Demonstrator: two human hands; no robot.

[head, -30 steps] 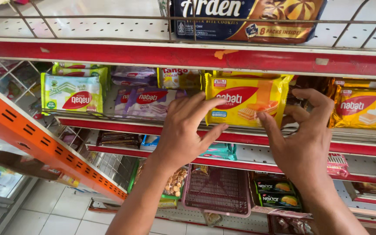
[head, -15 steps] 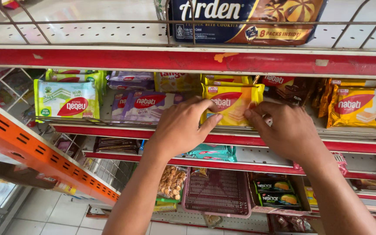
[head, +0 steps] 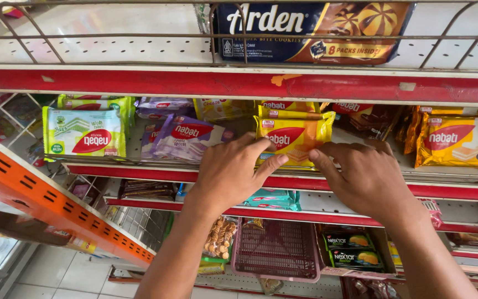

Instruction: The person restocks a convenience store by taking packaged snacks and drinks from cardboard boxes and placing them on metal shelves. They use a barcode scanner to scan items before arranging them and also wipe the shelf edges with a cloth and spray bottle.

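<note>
Where the red-edged middle shelf (head: 305, 181) runs across the rack, one yellow wafer packet (head: 293, 137) stands at its front, about midway along, leaning slightly back against a second yellow packet just behind it. Left hand (head: 229, 173): fingers spread and laid flat, fingertips (head: 279, 160) touching the packet's lower left corner, nothing gripped. Right hand (head: 367, 176): fingers loosely spread, forefinger tip against the packet's lower right edge, palm over the shelf lip, nothing enclosed. Packet, by the look of it: thin glossy film pillow pack, light, slippery on the face, soft walls over brittle wafers that would likely crack if squeezed; best taken by the crimped end seams or cradled along both short sides, not pinched across the middle. Left of the packet on the same shelf: purple wafer packet (head: 186, 135), lying tilted; further left, green-and-white wafer packet (head: 83, 133), upright. Right of it: dark brown packets (head: 367, 117), then an orange-gold wafer packet (head: 456, 141) well apart. Above the shelf: wire-fronted shelf holding a blue-and-brown biscuit box (head: 311, 30). Below the shelf: teal packet (head: 275, 198), pink plastic basket (head: 276, 249), dark green-and-yellow packs (head: 352, 249), bag of small round biscuits (head: 218, 238). To the far lower left: orange shelf edge (head: 56, 202) of a neighbouring rack.
</note>
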